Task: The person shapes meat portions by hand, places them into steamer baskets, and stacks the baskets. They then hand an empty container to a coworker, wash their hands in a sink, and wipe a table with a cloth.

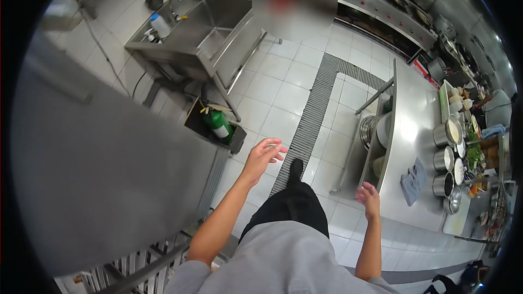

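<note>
My left hand hangs in the air over the tiled floor, its fingers loosely curved and apart, holding nothing. The green bottle in a dark box stands beyond it to the left. On the right, my right hand is raised beside the edge of the steel counter, fingers slightly bent and apart, with nothing in it. A grey-blue cloth lies on the counter to the right of that hand.
A steel sink with a blue-capped bottle is at the upper left. A grey cabinet fills the left side. A grated drain crosses the floor. Metal pots line the counter. A stove stands ahead; a blurred patch hides part of the view.
</note>
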`<state>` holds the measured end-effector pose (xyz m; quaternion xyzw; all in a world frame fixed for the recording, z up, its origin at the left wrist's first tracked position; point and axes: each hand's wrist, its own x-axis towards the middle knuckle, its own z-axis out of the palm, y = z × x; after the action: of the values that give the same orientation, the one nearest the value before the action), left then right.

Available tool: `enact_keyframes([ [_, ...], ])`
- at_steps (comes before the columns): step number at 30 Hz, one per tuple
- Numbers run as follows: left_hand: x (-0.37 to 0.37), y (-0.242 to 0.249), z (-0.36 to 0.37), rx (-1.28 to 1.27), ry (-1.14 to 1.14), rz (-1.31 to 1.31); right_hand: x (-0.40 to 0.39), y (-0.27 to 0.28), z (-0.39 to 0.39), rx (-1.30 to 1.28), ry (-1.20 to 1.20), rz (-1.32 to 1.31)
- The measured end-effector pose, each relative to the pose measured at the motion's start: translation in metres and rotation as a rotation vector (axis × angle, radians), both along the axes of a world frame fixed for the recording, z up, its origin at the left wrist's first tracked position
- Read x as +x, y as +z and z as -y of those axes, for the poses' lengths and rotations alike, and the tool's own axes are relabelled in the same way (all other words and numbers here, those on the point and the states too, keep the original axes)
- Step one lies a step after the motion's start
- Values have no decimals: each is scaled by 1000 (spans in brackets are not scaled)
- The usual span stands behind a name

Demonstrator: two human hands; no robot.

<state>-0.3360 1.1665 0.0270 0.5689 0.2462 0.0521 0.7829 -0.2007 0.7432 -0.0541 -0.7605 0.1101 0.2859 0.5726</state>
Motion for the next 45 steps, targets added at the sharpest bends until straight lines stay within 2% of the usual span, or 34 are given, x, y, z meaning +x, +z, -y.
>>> enact_keyframes([
  [4,87,-4,-52,141,-90,-28,84,-30,-36,7,-56,-22],
  [8,148,-5,-121,148,-13,-98,194,-44,-101,15,-85,-20],
  [12,205,14,-204,127,227,-97,311,-27,-215,44,52,112],
  [15,247,29,-277,35,431,-32,374,6,-326,100,171,186],
  [17,280,41,-330,-54,629,103,399,21,-395,125,246,227],
  [19,313,28,-398,-108,705,178,415,30,-459,193,378,232],
  [23,364,-48,-566,-266,776,287,431,23,-558,276,493,174],
  [25,382,-77,-644,-255,837,158,436,29,-589,257,501,134],
  [27,398,-91,-714,-246,879,138,445,33,-627,235,505,101],
  [29,411,-109,-776,-250,950,79,462,35,-666,167,516,24],
  [34,435,-154,-905,-301,983,103,492,52,-812,141,638,54],
  [36,446,-166,-946,-409,1108,109,496,44,-880,239,788,58],
  [38,443,-190,-996,-499,1033,182,494,25,-949,309,816,-1],
  [39,446,-199,-1009,-594,975,248,491,13,-982,323,811,-23],
  [41,447,-163,-978,-368,953,337,476,-8,-1044,423,820,-29],
  [43,430,-151,-961,-341,824,499,457,-18,-1106,563,849,-86],
  [44,424,-139,-944,-264,829,441,446,-10,-1136,513,890,-130],
  [45,409,-153,-941,-396,860,470,429,-22,-1168,650,837,-214],
])
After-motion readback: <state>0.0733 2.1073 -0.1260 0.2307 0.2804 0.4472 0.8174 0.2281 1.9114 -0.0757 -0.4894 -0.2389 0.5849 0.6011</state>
